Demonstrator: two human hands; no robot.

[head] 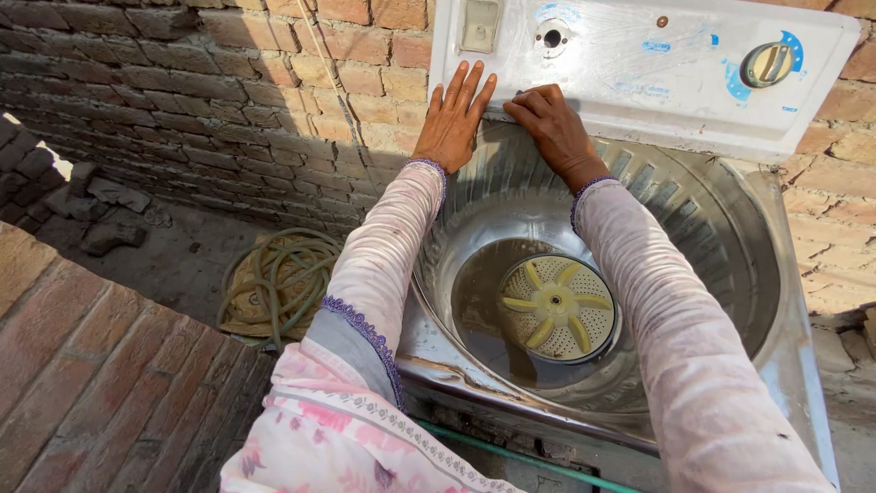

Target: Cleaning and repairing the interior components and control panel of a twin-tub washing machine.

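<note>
The washing machine (757, 301) runs off the bottom and right edges. Both arms hide part of its steel tub (693, 219). The right hand's (554, 131) fingertips tuck under the control panel (639, 64), itself cropped above.

My hands side by side on the control panel (639, 68) behind the tub (693, 228), agitator (557, 306) in its bottom, hose (283, 278) on the floor to my left
</note>
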